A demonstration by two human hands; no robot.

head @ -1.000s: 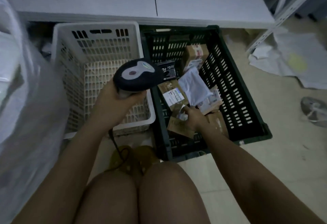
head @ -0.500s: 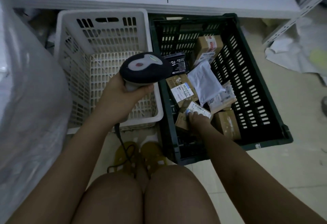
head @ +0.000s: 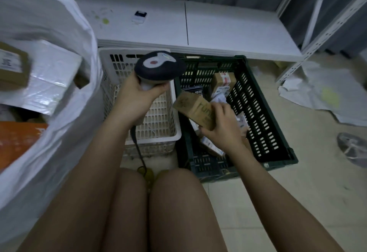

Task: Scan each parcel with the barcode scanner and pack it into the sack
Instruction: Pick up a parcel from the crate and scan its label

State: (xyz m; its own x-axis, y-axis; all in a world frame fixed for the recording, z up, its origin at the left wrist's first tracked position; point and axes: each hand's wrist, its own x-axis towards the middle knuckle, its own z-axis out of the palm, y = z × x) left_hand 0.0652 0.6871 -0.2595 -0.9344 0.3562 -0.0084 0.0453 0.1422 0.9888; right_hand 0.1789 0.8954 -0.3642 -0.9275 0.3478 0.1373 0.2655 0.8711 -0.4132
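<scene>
So, step: scan — not packed yet
L hand [head: 135, 100]: fingers wrapped round barcode scanner [head: 159, 66]
R hand [head: 222, 126]: clamped on parcel [head: 195, 107], held above green crate [head: 264, 124]
Next: prob turn label to scanner, then sack [head: 59, 57] on left

sack [head: 49, 112] left | basket [head: 139, 100] middle | crate [head: 258, 124] right
</scene>
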